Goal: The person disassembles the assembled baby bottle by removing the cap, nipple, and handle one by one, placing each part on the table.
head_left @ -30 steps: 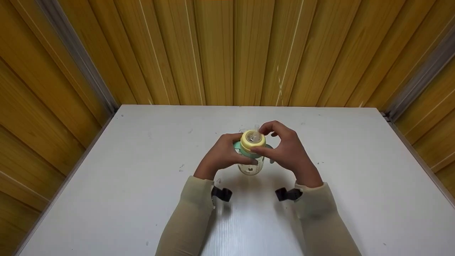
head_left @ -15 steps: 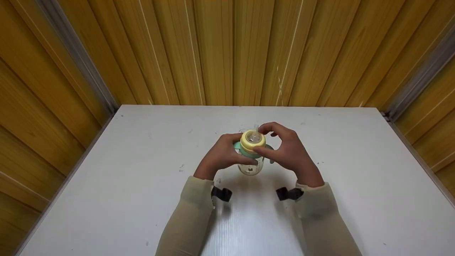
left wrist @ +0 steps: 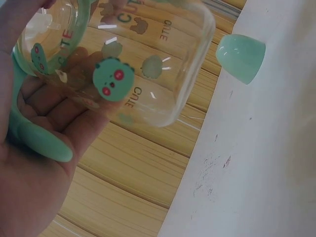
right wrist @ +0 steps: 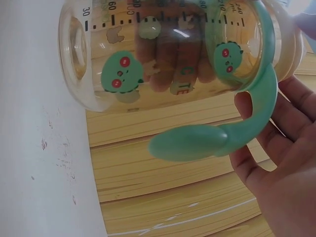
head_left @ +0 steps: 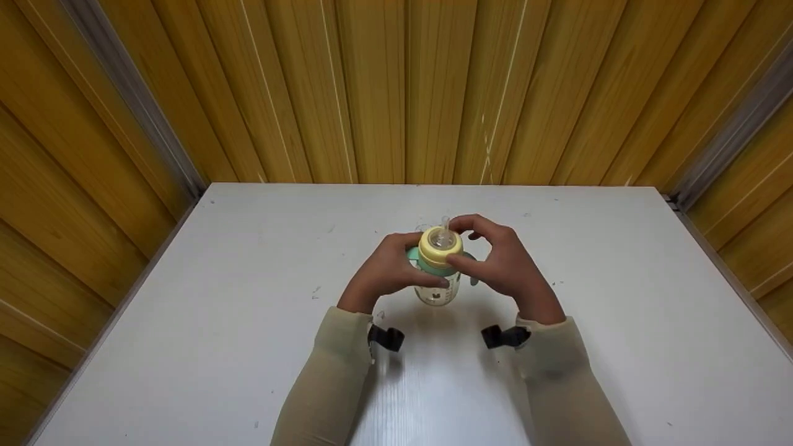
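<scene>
A clear baby bottle (head_left: pixel 437 296) stands upright between the two hands in the head view, with a yellow collar (head_left: pixel 426 253) and a clear nipple (head_left: pixel 445 236) on top. Cartoon faces and "CUTE" lettering decorate its body. My left hand (head_left: pixel 390 266) grips the bottle from the left, just under the collar, its fingers wrapped behind. The right hand (head_left: pixel 499 260) pinches the collar from the right with thumb and fingertips. A mint-green handle (right wrist: pixel 207 138) curves below the right fingers in the right wrist view; a second handle (left wrist: pixel 42 138) lies against the left palm.
In the left wrist view a mint-green domed cap (left wrist: pixel 241 57) rests on the white table (head_left: pixel 248 347). Behind the table rises a wood-patterned panel wall (head_left: pixel 372 93), with similar panels along both sides. Small dark scuffs mark the tabletop.
My right thumb has slid slightly to the right along the collar, and the right fingers have shifted a little. The left hand and bottle body stay in place.
</scene>
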`<state>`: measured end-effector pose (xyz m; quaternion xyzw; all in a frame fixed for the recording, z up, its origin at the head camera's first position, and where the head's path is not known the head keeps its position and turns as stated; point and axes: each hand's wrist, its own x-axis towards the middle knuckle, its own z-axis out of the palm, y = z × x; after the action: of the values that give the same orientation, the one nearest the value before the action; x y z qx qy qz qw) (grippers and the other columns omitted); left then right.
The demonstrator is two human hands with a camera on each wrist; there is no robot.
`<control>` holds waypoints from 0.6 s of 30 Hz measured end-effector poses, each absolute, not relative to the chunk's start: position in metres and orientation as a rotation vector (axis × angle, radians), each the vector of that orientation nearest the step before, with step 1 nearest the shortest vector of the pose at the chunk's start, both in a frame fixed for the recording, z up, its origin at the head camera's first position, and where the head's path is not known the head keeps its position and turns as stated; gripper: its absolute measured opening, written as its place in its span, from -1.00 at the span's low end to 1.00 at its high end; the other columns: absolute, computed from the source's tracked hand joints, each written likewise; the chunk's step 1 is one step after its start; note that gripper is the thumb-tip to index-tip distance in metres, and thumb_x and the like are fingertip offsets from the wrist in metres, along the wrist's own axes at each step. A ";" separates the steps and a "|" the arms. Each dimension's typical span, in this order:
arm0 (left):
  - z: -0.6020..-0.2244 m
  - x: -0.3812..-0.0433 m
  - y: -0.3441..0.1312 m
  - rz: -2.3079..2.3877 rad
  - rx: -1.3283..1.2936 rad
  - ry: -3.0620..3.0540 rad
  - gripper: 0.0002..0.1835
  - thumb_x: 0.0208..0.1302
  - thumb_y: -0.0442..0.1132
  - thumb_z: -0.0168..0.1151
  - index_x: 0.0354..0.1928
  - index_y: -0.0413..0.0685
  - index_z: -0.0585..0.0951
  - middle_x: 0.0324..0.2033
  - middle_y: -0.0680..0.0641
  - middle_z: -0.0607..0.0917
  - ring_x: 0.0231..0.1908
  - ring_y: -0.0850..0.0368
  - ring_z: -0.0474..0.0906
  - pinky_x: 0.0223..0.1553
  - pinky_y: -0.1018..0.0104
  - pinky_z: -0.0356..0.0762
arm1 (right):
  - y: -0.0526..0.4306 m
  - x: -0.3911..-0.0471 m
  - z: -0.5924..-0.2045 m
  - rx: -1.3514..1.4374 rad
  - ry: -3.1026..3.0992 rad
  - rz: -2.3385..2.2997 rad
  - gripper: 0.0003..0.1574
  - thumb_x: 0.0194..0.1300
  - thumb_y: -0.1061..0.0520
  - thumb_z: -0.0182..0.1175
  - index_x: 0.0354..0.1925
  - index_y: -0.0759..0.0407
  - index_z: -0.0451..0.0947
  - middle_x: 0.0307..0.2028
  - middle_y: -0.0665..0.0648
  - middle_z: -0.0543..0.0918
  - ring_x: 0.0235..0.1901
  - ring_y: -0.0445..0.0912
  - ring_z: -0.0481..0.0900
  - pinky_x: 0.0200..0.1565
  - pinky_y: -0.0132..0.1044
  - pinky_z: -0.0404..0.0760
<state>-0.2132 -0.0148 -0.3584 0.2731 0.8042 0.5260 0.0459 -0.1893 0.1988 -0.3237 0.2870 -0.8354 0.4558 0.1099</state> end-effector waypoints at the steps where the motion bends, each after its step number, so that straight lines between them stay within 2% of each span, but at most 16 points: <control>1: -0.359 -0.213 -0.015 1.604 0.836 2.457 -0.32 -0.26 0.05 0.64 0.03 0.18 0.64 -0.15 0.13 0.72 -0.16 0.18 0.62 -0.07 0.23 0.59 | 0.199 -0.190 -0.324 0.847 -2.457 1.340 -0.54 0.15 0.06 0.37 0.04 0.08 0.56 0.00 0.00 0.66 0.04 -0.11 0.54 0.10 0.03 0.44; 18: -0.358 -0.214 -0.015 1.587 0.814 2.475 -0.31 -0.26 0.07 0.63 0.05 0.20 0.63 -0.14 0.16 0.72 -0.14 0.19 0.61 -0.04 0.22 0.58 | 0.199 -0.190 -0.324 0.845 -2.462 1.349 -0.51 0.16 0.04 0.36 0.07 0.06 0.54 0.03 -0.02 0.65 0.05 -0.12 0.52 0.11 0.05 0.44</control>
<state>-0.2136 -0.0146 -0.3581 0.2665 0.8105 0.5197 0.0453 -0.1897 0.1990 -0.3235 0.2867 -0.8351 0.4577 0.1047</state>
